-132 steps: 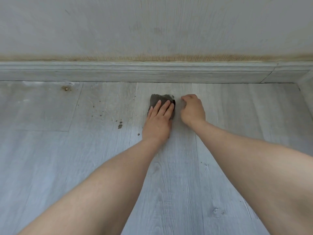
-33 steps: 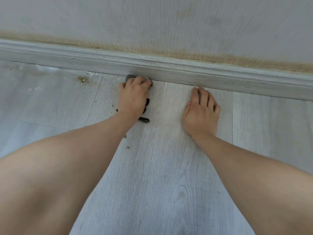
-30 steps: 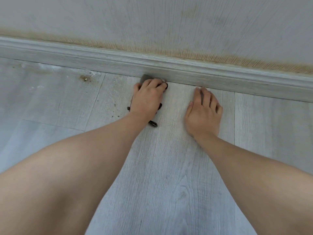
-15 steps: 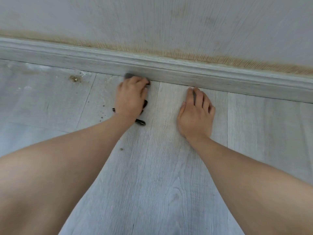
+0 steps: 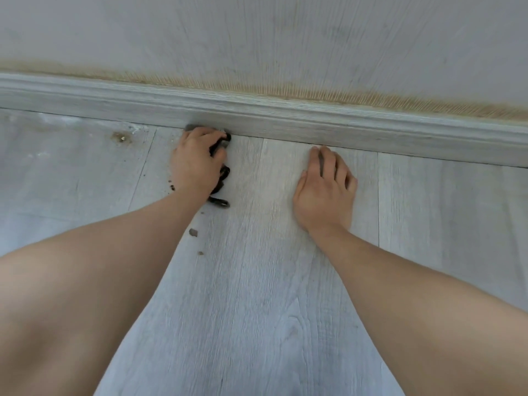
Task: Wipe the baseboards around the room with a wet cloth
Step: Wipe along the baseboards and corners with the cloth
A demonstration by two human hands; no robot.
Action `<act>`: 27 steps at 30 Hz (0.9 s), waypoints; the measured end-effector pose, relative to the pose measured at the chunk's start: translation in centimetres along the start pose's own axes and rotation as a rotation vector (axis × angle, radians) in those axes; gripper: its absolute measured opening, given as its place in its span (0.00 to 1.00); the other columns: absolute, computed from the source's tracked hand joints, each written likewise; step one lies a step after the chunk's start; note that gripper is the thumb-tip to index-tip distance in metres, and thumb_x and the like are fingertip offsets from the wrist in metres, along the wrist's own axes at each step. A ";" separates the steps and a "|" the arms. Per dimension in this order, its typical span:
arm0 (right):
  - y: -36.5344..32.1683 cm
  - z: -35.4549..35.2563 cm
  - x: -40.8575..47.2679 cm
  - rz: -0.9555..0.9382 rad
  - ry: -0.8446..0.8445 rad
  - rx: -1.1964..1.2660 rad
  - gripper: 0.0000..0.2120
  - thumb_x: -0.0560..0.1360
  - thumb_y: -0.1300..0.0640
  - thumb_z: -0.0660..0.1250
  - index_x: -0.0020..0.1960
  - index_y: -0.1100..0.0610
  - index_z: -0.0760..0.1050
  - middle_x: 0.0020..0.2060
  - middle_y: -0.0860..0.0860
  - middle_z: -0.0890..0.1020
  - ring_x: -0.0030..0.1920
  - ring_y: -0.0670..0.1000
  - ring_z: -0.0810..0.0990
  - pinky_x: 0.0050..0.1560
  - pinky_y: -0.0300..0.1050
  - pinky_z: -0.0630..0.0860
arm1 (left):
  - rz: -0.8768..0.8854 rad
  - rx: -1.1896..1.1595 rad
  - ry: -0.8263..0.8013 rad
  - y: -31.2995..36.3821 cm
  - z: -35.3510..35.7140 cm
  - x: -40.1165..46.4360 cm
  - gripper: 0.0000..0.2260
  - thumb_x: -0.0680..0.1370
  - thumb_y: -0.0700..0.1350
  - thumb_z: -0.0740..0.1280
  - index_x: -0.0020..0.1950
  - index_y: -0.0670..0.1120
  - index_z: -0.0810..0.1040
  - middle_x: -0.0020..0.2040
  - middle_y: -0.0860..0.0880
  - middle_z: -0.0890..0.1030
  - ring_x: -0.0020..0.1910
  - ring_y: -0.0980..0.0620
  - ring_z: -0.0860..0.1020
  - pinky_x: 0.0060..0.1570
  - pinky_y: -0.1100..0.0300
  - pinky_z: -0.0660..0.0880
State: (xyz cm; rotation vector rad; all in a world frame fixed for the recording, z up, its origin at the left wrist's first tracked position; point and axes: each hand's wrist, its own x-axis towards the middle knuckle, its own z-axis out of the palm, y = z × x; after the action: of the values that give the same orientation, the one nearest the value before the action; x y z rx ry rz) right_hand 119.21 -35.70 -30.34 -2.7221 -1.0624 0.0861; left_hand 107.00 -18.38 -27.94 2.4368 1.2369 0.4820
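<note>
The left hand (image 5: 197, 164) grips the cloth (image 5: 221, 144) against the baseboard (image 5: 314, 121), right hand (image 5: 324, 192) flat on the floor (image 5: 257, 281) — grit there could smear onto the board.

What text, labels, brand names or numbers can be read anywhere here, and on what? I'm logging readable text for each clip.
None: no words, numbers, labels or signs show in the head view.
The baseboard, wall and floor bear only wood grain and stains.
The dark cloth gripped by the left hand shows no tag or print.
</note>
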 end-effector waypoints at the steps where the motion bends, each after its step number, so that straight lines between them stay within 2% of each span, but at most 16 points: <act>1: 0.0 -0.1 0.0 -0.002 -0.004 0.002 0.25 0.80 0.53 0.50 0.76 0.56 0.56 0.74 0.51 0.60 0.73 0.52 0.57 0.71 0.51 0.55 | -0.024 -0.049 0.003 0.5 0.0 -0.1 0.14 0.77 0.42 0.64 0.61 0.47 0.79 0.60 0.48 0.78 0.59 0.47 0.73 0.55 0.54 0.71; 6: 0.0 -0.4 0.0 0.001 -0.056 0.033 0.25 0.81 0.53 0.47 0.77 0.55 0.52 0.75 0.50 0.55 0.74 0.51 0.52 0.73 0.51 0.49 | 0.041 -0.352 -0.052 5.1 -0.7 -3.3 0.13 0.76 0.37 0.65 0.59 0.44 0.80 0.58 0.48 0.80 0.56 0.51 0.77 0.58 0.64 0.70; 10: 0.5 -1.3 0.4 -0.023 -0.192 0.079 0.25 0.82 0.52 0.46 0.77 0.56 0.47 0.76 0.51 0.50 0.75 0.52 0.46 0.74 0.50 0.44 | 0.118 -0.444 -0.142 7.9 -0.6 -8.3 0.14 0.74 0.36 0.65 0.57 0.44 0.81 0.55 0.49 0.81 0.55 0.50 0.77 0.56 0.59 0.72; 12: 0.8 -1.9 0.3 -0.056 -0.271 0.066 0.26 0.82 0.52 0.46 0.77 0.56 0.45 0.77 0.51 0.46 0.76 0.52 0.43 0.75 0.50 0.42 | 0.161 -0.399 -0.201 6.8 -0.3 -11.1 0.13 0.74 0.36 0.65 0.57 0.45 0.81 0.55 0.49 0.81 0.55 0.50 0.77 0.55 0.59 0.72; 15: 0.6 -2.2 -1.1 -0.078 -0.273 0.035 0.25 0.83 0.52 0.46 0.78 0.55 0.45 0.77 0.50 0.45 0.76 0.53 0.43 0.75 0.51 0.43 | 0.321 -0.188 -0.184 4.0 0.0 -14.6 0.13 0.74 0.41 0.63 0.56 0.46 0.81 0.54 0.50 0.81 0.54 0.48 0.75 0.53 0.51 0.72; 20: -2.2 -1.3 -3.2 -0.097 -0.267 0.058 0.25 0.82 0.53 0.46 0.78 0.53 0.45 0.77 0.47 0.46 0.76 0.51 0.43 0.74 0.54 0.42 | 0.587 0.055 -0.147 -0.3 -1.0 -14.8 0.16 0.77 0.46 0.58 0.62 0.49 0.77 0.59 0.53 0.78 0.59 0.52 0.70 0.56 0.52 0.71; 24: -3.7 -0.6 -1.9 -0.015 -0.234 0.097 0.24 0.82 0.52 0.46 0.77 0.52 0.47 0.77 0.47 0.47 0.76 0.50 0.44 0.73 0.57 0.43 | 0.645 0.084 -0.144 -2.1 -1.0 -13.4 0.16 0.78 0.47 0.58 0.64 0.50 0.76 0.61 0.53 0.78 0.63 0.52 0.71 0.58 0.53 0.70; 27: -5.0 -0.1 -1.2 0.060 -0.184 0.092 0.24 0.82 0.52 0.46 0.77 0.53 0.48 0.76 0.48 0.49 0.76 0.50 0.46 0.73 0.57 0.43 | 0.611 0.092 -0.114 -3.4 -1.5 -10.1 0.17 0.78 0.47 0.57 0.64 0.49 0.77 0.62 0.52 0.78 0.63 0.50 0.73 0.59 0.52 0.70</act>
State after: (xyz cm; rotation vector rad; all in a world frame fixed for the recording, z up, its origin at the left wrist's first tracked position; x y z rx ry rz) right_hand 115.04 -32.96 -29.17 -2.7040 -0.9953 0.3923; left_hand 98.31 -24.51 -29.58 2.8571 0.4565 0.4387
